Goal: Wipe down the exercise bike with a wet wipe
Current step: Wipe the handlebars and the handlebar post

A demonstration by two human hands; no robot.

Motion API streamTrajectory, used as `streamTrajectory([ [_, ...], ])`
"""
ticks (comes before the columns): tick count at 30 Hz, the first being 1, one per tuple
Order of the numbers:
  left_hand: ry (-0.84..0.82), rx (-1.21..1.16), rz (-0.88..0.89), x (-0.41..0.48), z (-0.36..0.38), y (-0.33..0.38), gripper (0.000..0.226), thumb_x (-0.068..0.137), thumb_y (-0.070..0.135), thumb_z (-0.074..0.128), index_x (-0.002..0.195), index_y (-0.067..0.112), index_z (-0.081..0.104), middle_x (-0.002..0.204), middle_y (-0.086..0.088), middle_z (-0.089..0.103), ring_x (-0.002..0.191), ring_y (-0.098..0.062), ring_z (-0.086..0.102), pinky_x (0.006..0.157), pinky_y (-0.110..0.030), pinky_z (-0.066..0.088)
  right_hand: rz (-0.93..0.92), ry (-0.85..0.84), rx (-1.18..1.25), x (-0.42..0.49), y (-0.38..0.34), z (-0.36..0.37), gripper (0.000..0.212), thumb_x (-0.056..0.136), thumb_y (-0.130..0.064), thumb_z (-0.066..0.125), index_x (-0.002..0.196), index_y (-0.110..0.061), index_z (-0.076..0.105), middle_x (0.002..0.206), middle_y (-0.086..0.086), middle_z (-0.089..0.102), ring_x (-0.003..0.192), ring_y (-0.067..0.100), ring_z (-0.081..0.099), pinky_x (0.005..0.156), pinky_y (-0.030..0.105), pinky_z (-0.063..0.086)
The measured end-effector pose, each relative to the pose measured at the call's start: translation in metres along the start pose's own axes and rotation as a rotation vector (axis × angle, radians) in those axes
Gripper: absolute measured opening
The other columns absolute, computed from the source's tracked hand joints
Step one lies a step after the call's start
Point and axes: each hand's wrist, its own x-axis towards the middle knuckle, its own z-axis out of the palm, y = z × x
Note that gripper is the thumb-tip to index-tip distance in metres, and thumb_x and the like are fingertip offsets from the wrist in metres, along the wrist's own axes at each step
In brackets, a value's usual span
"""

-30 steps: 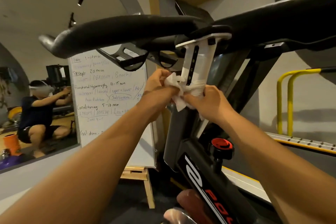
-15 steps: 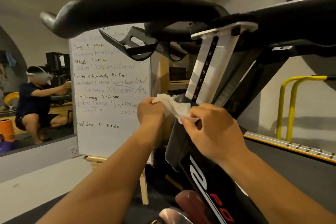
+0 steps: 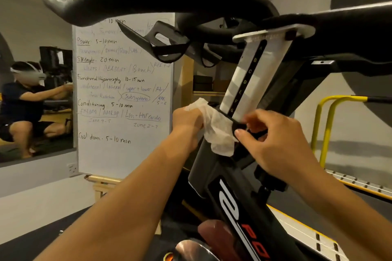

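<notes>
the wipe (image 3: 218, 131) is sitting at the centre of the frame, draped round the black collar (image 3: 238, 126) where the white post (image 3: 250, 78) is entering the bike (image 3: 212, 178). the left hand (image 3: 186, 123) is gripping the wipe's left end, fingers curled round it. the right hand (image 3: 273, 140) is meeting its right end, thumb tip touching the edge, fingers half curled and blurred; whether they are pinching it i cannot tell. the post is running up and rightward, so the wipe is lying across it between the hands.
</notes>
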Motion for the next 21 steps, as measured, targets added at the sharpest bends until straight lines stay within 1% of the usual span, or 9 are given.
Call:
streamTrajectory([
  [2,-0.043,0.063,-0.055,0.007,0.002,0.005,0.039,0.095,0.003,0.050,0.134,0.001,0.051,0.126,-0.022,0.060,0.094,-0.026,0.063,0.076,-0.034,0.052,0.160,0.032,0.106,0.008,0.000,-0.001,0.028,0.083,-0.042,0.071,0.105,-0.030,0.058,0.092,-0.017,0.060,0.079,-0.008,0.053,0.064,0.006,0.036],
  [4,-0.050,0.074,-0.102,0.009,0.005,0.014,0.033,0.094,0.014,0.058,0.126,0.006,0.056,0.104,-0.014,0.066,0.089,-0.026,0.065,0.071,-0.036,0.056,0.261,0.005,0.195,0.015,0.002,0.001,0.037,0.080,-0.043,0.073,0.109,-0.028,0.055,0.090,-0.019,0.060,0.079,-0.007,0.056,0.069,0.012,0.045],
  [7,-0.104,0.140,-0.118,0.025,0.009,0.018,0.035,0.092,0.025,0.063,0.121,0.006,0.060,0.102,-0.013,0.069,0.091,-0.028,0.067,0.080,-0.040,0.058,0.284,-0.024,0.238,0.019,0.004,0.005,0.037,0.080,-0.042,0.074,0.110,-0.025,0.059,0.093,-0.018,0.064,0.085,-0.002,0.061,0.077,0.020,0.051],
  [10,-0.140,0.395,-0.036,0.038,0.014,0.034,0.030,0.098,0.026,0.056,0.118,0.003,0.055,0.097,-0.011,0.065,0.081,-0.023,0.064,0.051,-0.028,0.054,0.259,-0.011,0.186,0.023,0.006,0.007,0.032,0.082,-0.042,0.072,0.107,-0.024,0.064,0.091,-0.016,0.065,0.082,-0.005,0.059,0.069,0.012,0.045],
  [11,-0.141,0.502,-0.005,0.040,0.017,0.040,0.027,0.099,0.024,0.054,0.117,0.004,0.054,0.100,-0.012,0.064,0.083,-0.024,0.064,0.050,-0.028,0.053,0.255,-0.007,0.173,0.023,0.007,0.008,0.031,0.082,-0.043,0.071,0.106,-0.024,0.064,0.091,-0.015,0.065,0.081,-0.003,0.059,0.068,0.012,0.045],
  [13,-0.150,0.699,0.058,0.045,0.025,0.049,0.032,0.099,0.018,0.053,0.126,0.000,0.054,0.117,-0.019,0.063,0.100,-0.032,0.063,0.075,-0.036,0.057,0.255,-0.007,0.153,0.025,0.008,0.009,0.030,0.082,-0.044,0.071,0.104,-0.024,0.064,0.090,-0.013,0.065,0.080,-0.001,0.060,0.068,0.013,0.045],
  [15,-0.213,0.825,0.075,0.047,0.033,0.052,0.036,0.098,0.010,0.051,0.131,-0.004,0.053,0.120,-0.022,0.060,0.103,-0.032,0.060,0.095,-0.041,0.049,0.262,-0.014,0.145,0.026,0.010,0.010,0.029,0.082,-0.045,0.070,0.102,-0.026,0.063,0.090,-0.013,0.065,0.079,-0.001,0.059,0.067,0.013,0.045],
  [19,-0.180,1.059,0.056,0.067,0.040,0.050,0.034,0.099,0.011,0.050,0.129,-0.003,0.054,0.117,-0.019,0.060,0.099,-0.028,0.056,0.103,-0.039,0.047,0.247,-0.038,0.116,0.029,0.012,0.009,0.029,0.081,-0.047,0.070,0.098,-0.025,0.063,0.086,-0.011,0.065,0.077,0.002,0.060,0.062,0.015,0.043],
  [21,-0.119,1.104,0.171,0.082,0.041,0.050,0.033,0.098,0.013,0.053,0.127,-0.001,0.055,0.111,-0.019,0.058,0.096,-0.028,0.058,0.097,-0.038,0.051,0.230,-0.049,0.113,0.033,0.015,0.007,0.031,0.080,-0.048,0.071,0.098,-0.024,0.064,0.086,-0.011,0.066,0.077,0.003,0.061,0.063,0.016,0.045],
])
